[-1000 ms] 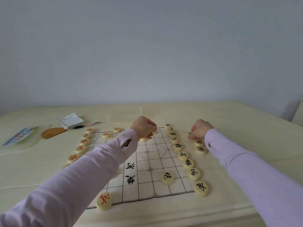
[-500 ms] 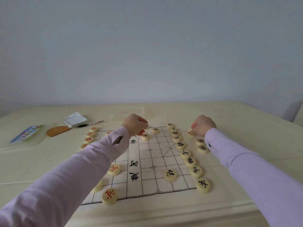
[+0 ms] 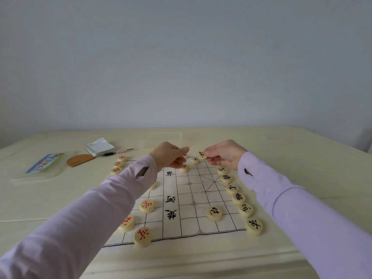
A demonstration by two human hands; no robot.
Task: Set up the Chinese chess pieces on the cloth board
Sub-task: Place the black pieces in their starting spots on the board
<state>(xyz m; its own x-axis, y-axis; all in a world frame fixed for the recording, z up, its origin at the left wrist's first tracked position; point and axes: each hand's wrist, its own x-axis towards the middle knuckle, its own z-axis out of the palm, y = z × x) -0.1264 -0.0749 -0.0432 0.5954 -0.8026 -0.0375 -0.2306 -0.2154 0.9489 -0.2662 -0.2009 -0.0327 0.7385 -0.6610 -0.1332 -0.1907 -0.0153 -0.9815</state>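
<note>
The white cloth board (image 3: 189, 198) lies on a cream table. My right hand (image 3: 224, 155) pinches a black-marked piece (image 3: 202, 155) just above the board's far edge. My left hand (image 3: 171, 156) hovers close beside it with fingers curled, and I see no piece in it. Below my left hand lie two black pieces (image 3: 184, 167) (image 3: 195, 160). A row of black pieces (image 3: 238, 198) lines the board's right edge, and one more (image 3: 214, 213) sits inside the grid. Red pieces (image 3: 142, 236) (image 3: 147, 206) lie near the left side, with others (image 3: 118, 164) at the far left corner. My left sleeve hides part of the left side.
A spiral notepad (image 3: 99, 147) and a pen (image 3: 117, 152) lie beyond the board's far left corner. Beside them are a brown wooden disc (image 3: 79, 160) and a clear plastic case (image 3: 43, 167) with a colourful card. The table's front edge runs just below the board.
My right hand has lifted a black piece from beside the board and moved left over the far edge. My left hand has shifted slightly right toward it. The view has moved closer.
</note>
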